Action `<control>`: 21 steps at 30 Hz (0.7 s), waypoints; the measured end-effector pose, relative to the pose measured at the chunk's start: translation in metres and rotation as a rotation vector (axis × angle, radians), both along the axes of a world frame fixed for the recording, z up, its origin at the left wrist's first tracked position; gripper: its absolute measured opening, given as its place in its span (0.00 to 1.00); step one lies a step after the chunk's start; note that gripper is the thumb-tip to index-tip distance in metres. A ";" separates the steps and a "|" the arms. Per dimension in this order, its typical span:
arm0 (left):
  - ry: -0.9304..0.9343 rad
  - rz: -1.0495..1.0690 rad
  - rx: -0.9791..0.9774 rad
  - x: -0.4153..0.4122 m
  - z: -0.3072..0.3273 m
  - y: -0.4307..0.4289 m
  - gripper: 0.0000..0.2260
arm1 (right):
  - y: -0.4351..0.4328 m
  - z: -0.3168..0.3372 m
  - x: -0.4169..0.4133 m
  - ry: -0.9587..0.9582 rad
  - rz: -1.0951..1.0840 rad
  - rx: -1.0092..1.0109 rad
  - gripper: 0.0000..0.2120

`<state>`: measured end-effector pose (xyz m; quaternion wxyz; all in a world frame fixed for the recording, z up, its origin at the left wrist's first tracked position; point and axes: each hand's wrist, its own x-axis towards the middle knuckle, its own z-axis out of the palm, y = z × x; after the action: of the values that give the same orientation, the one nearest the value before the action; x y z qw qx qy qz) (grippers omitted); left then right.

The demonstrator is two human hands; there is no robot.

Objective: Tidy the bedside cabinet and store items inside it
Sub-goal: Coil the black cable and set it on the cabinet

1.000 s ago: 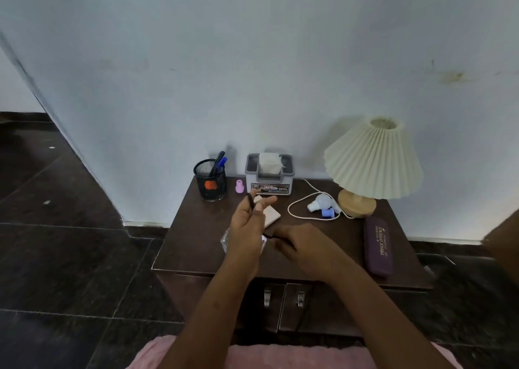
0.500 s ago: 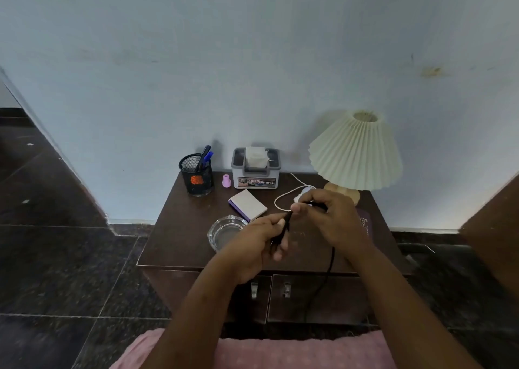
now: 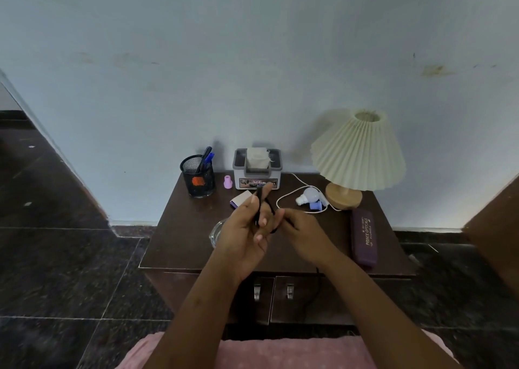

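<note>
Only writing I can actually read here is on the purple glasses case (image 3: 363,235): "PRINCE OPTICALS" in gold, running lengthwise. There's a smaller line above and below it, too tiny to make out. The grey tissue box (image 3: 257,169) at the back has a printed strip on its front, but it's too blurry to read.

The black cable (image 3: 271,210) is up in the air over the middle of the cabinet (image 3: 179,228). It's looped around the raised fingers of the left hand (image 3: 247,228), with the thumb holding it against them. The right hand (image 3: 303,228) pinches the cable just beside that. The loose end drops past the front edge, in front of the right door.

Both doors are closed, with the two metal handles (image 3: 257,291) side by side in the middle.

The glasses case lies along the right side, its near end almost at the front edge. The glass ashtray (image 3: 216,231) is half hidden behind the left hand. The pen holder (image 3: 198,177) stands at the back left corner, the lamp (image 3: 358,155) at the back right. There's a bare patch of top at the front left.
</note>
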<state>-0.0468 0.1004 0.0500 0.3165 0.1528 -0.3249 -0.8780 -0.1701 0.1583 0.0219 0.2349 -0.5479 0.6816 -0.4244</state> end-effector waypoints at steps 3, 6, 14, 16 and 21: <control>-0.049 0.140 -0.038 0.000 -0.001 -0.004 0.14 | -0.002 0.000 0.012 0.099 0.093 0.064 0.13; -0.087 0.208 -0.126 0.000 0.000 -0.005 0.13 | 0.001 0.002 0.016 0.143 0.147 0.066 0.08; -0.770 0.328 -0.830 0.004 -0.016 -0.016 0.09 | 0.009 0.016 0.004 0.389 0.140 0.001 0.20; -0.845 0.203 -0.887 0.003 -0.014 -0.011 0.07 | 0.013 0.023 -0.005 0.359 0.102 -0.049 0.16; -0.609 -0.163 -0.539 0.003 -0.005 0.001 0.11 | 0.019 0.031 -0.024 0.194 -0.028 -0.206 0.04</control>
<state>-0.0438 0.1009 0.0448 0.1640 0.2911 -0.6329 -0.6985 -0.1945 0.1770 0.0526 0.1042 -0.5979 0.6616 -0.4403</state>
